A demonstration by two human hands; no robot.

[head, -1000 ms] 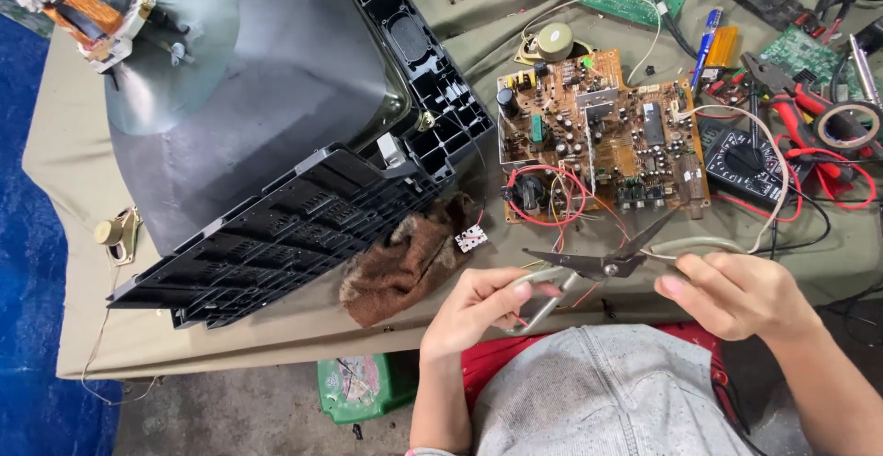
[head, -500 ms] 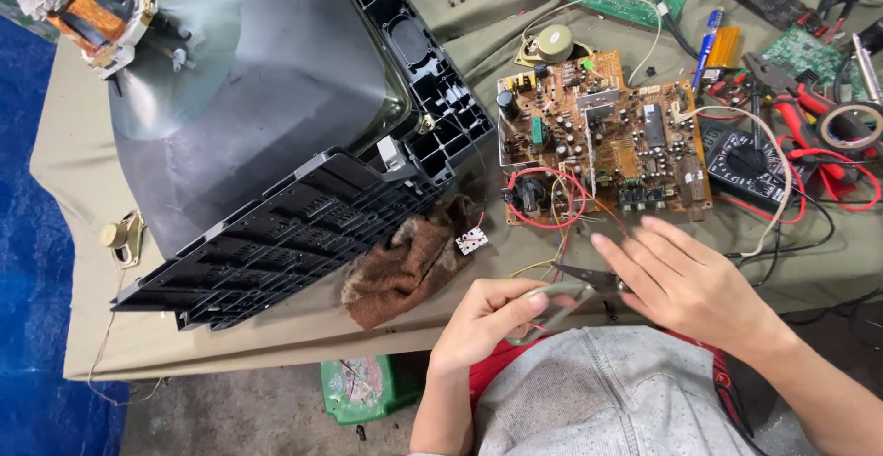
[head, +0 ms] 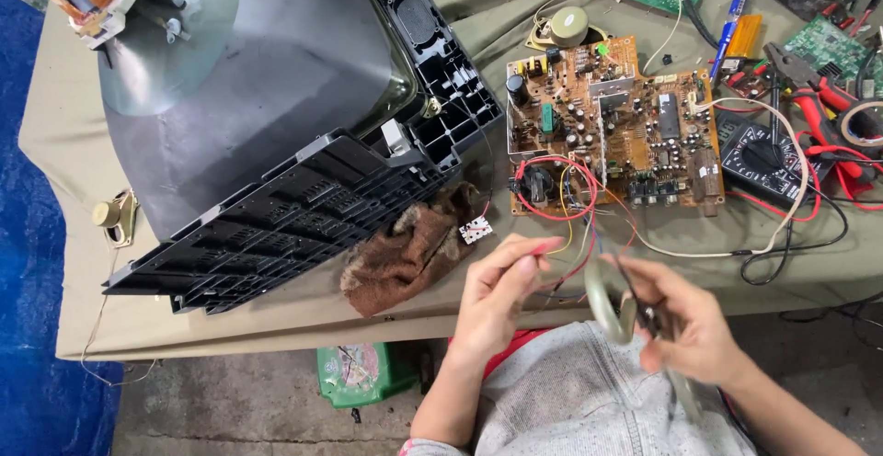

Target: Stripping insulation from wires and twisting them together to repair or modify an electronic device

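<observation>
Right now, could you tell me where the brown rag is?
The brown rag lies on the table's near edge, between the black television frame and the left hand.

Single head view, steep downward look, close over near edge of tabletop (head: 276,323); far side runs past frame top.

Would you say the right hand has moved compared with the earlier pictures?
Yes. The right hand, holding a blurred tool, has shifted left toward the brown rag and nearer the left hand.
</observation>
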